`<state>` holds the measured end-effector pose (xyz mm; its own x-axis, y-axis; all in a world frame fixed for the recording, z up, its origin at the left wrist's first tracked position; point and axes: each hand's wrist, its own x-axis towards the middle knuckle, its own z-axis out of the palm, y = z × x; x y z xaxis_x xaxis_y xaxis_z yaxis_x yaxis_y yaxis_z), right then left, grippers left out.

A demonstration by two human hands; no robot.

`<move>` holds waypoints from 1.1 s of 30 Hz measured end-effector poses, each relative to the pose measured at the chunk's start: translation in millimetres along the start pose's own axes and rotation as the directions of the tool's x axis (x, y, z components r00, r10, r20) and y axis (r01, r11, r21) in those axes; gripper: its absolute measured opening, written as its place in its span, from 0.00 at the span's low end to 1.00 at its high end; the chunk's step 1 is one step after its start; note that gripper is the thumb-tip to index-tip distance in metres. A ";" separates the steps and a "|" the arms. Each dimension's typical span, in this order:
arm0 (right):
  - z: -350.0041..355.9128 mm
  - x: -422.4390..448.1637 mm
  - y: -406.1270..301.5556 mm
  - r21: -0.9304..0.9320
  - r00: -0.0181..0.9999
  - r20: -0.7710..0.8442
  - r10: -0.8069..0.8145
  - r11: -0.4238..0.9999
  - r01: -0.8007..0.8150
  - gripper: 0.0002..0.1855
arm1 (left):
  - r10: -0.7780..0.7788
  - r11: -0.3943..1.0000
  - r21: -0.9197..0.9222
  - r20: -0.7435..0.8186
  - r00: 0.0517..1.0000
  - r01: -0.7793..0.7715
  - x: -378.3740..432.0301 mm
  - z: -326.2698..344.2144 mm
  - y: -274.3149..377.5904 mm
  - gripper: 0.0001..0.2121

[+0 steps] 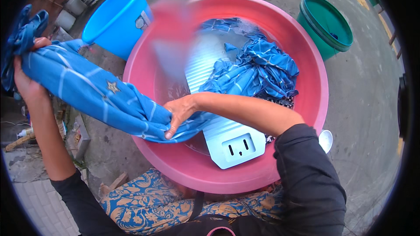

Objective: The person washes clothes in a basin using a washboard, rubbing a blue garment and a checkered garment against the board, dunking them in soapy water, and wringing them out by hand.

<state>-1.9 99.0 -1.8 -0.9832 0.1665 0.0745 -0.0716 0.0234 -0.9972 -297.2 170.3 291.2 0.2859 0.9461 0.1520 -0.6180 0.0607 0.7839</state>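
Observation:
A length of blue checked cloth [88, 78] with a star motif stretches from the far left into the pink basin [226, 178]. My left hand [29, 75] is raised outside the basin and grips the cloth's bunched end. Over the basin's left side, my right hand [180, 113] is closed around the same cloth lower down. More of this blue fabric [259, 65] lies crumpled in the basin, partly over a light-blue plastic washboard [234, 141]. Cloudy, sudsy water [242, 29] shows behind the washboard.
A blue bucket [115, 19] stands beyond the basin on the left, and a green bucket [323, 23] on the right. A small white cup [325, 141] sits by the basin's right rim. Clutter lies on the concrete ground at far left. A blurred smear hides part of the basin's left side.

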 end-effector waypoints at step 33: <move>-12.5 -98.6 -270.0 -0.191 0.523 -0.767 -0.371 0.911 0.366 0.13 | -0.282 0.679 0.725 0.108 0.953 0.119 -20.9 132.3 -287.3 0.24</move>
<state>116.5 88.6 260.2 -0.3588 0.8346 0.4179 -0.3932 0.2709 -0.8787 -28.7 91.0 142.4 0.5262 0.8503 -0.0112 0.1455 -0.0770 0.9864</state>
